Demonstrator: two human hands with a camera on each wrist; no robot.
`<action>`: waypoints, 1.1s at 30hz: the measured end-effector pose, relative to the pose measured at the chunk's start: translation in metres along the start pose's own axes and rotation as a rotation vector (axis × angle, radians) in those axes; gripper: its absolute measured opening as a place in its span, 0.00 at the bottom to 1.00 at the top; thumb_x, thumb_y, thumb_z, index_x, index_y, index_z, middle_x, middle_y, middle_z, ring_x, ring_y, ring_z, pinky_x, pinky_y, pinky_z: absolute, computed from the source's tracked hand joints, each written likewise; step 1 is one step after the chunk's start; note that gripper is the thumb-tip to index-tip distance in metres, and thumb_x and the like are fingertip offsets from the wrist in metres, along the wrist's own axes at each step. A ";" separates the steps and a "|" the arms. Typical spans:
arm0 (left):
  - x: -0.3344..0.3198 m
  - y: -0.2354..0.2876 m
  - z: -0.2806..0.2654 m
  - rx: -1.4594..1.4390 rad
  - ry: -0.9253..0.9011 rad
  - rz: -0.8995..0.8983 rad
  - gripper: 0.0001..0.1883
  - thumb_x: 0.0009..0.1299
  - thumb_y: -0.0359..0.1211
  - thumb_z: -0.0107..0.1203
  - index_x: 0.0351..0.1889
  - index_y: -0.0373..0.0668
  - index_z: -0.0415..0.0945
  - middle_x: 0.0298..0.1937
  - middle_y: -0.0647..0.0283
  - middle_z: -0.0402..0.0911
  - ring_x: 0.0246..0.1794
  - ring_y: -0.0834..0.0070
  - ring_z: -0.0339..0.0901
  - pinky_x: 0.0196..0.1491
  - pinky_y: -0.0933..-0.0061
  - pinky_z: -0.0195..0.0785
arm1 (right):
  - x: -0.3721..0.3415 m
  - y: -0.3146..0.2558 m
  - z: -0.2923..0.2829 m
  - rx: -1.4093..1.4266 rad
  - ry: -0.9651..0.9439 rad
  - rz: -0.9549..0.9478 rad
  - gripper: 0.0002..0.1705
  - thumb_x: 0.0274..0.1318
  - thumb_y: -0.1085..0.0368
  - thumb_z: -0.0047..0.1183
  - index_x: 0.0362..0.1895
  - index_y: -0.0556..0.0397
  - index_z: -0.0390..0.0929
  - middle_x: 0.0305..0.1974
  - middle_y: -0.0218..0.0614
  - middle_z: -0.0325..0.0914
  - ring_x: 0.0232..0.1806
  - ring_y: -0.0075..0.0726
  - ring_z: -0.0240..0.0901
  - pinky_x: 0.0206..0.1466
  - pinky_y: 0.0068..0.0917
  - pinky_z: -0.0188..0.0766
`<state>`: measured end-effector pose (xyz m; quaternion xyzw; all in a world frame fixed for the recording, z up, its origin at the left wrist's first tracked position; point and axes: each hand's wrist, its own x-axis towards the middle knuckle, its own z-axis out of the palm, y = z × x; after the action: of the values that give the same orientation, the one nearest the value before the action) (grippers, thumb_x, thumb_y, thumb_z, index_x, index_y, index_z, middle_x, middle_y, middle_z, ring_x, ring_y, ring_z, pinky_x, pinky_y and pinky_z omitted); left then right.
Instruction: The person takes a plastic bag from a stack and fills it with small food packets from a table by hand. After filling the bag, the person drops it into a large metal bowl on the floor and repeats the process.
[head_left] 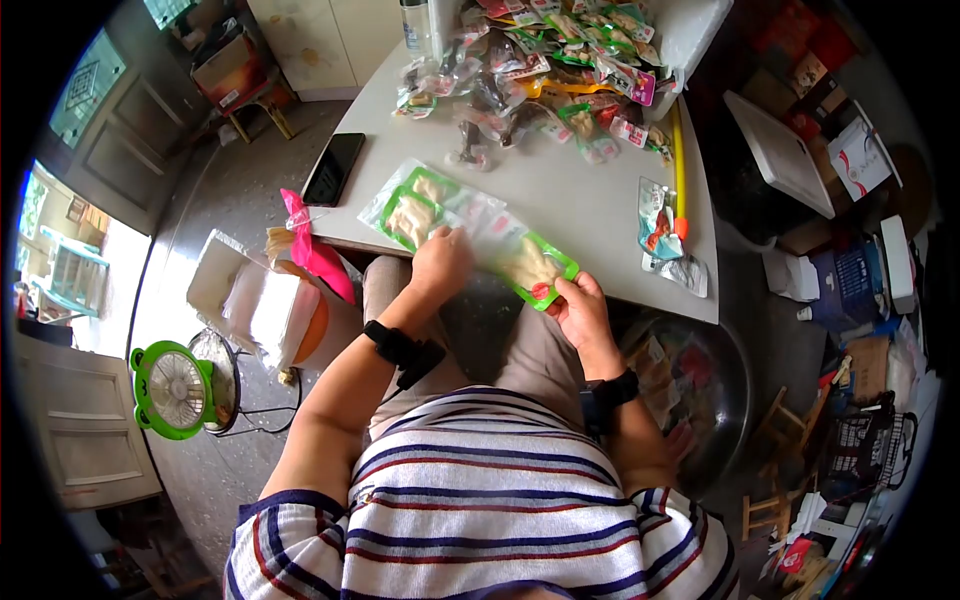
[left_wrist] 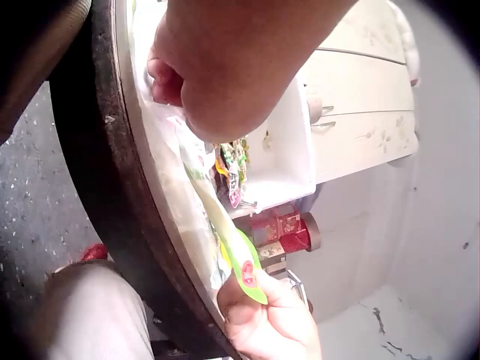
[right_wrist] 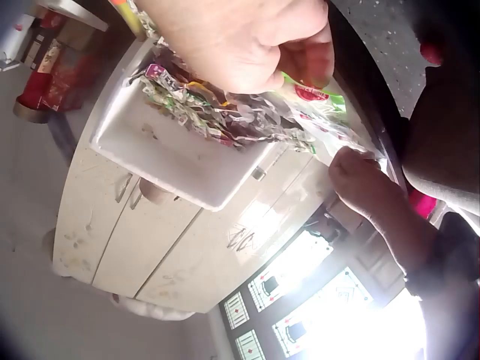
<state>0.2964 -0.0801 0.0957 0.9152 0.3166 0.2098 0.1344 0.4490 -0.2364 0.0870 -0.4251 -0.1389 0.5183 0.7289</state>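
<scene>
A clear package with green edges lies at the table's front edge, its right corner pinched between thumb and fingers of the right hand. The left hand, fingers curled, is on clear plastic between this package and a second green-edged one; what its fingers grip is hidden. In the left wrist view the right hand holds the green corner near a red mark, and the left hand is curled at the plastic. The right wrist view shows the right hand above and the left hand beyond.
Many small packets are heaped at the table's back by a white foam box. A black phone lies at the left edge; a yellow stick and blue packet lie right. A metal basin stands below right.
</scene>
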 end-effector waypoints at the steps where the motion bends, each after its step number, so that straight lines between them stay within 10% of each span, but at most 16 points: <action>1: 0.000 -0.002 0.004 0.013 0.005 0.029 0.07 0.56 0.32 0.42 0.24 0.39 0.66 0.27 0.54 0.69 0.29 0.56 0.69 0.31 0.61 0.64 | 0.001 0.001 0.002 -0.004 -0.004 0.020 0.07 0.49 0.71 0.42 0.35 0.56 0.65 0.34 0.36 0.70 0.33 0.30 0.70 0.32 0.27 0.72; 28: -0.023 0.024 -0.001 0.023 0.025 0.176 0.08 0.49 0.33 0.51 0.28 0.46 0.71 0.30 0.62 0.69 0.34 0.65 0.69 0.36 0.67 0.63 | 0.060 0.037 0.050 0.017 -0.057 0.161 0.05 0.45 0.69 0.43 0.30 0.54 0.65 0.23 0.32 0.68 0.22 0.28 0.66 0.24 0.23 0.66; 31: -0.034 0.032 -0.013 0.001 0.215 0.258 0.14 0.48 0.34 0.52 0.34 0.46 0.71 0.39 0.60 0.69 0.45 0.63 0.64 0.46 0.63 0.57 | 0.052 0.029 0.035 -0.174 0.030 0.155 0.10 0.44 0.70 0.44 0.34 0.56 0.65 0.25 0.37 0.69 0.25 0.33 0.68 0.28 0.29 0.67; 33: -0.041 0.022 -0.003 0.084 0.216 0.283 0.17 0.48 0.34 0.52 0.37 0.46 0.70 0.44 0.59 0.67 0.49 0.61 0.62 0.50 0.59 0.53 | 0.066 0.042 0.008 -0.678 0.084 -0.227 0.14 0.41 0.70 0.47 0.37 0.55 0.65 0.30 0.40 0.68 0.30 0.38 0.67 0.30 0.33 0.66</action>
<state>0.2767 -0.1226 0.0944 0.9275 0.2059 0.3105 0.0304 0.4447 -0.1705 0.0442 -0.6457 -0.3191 0.3405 0.6044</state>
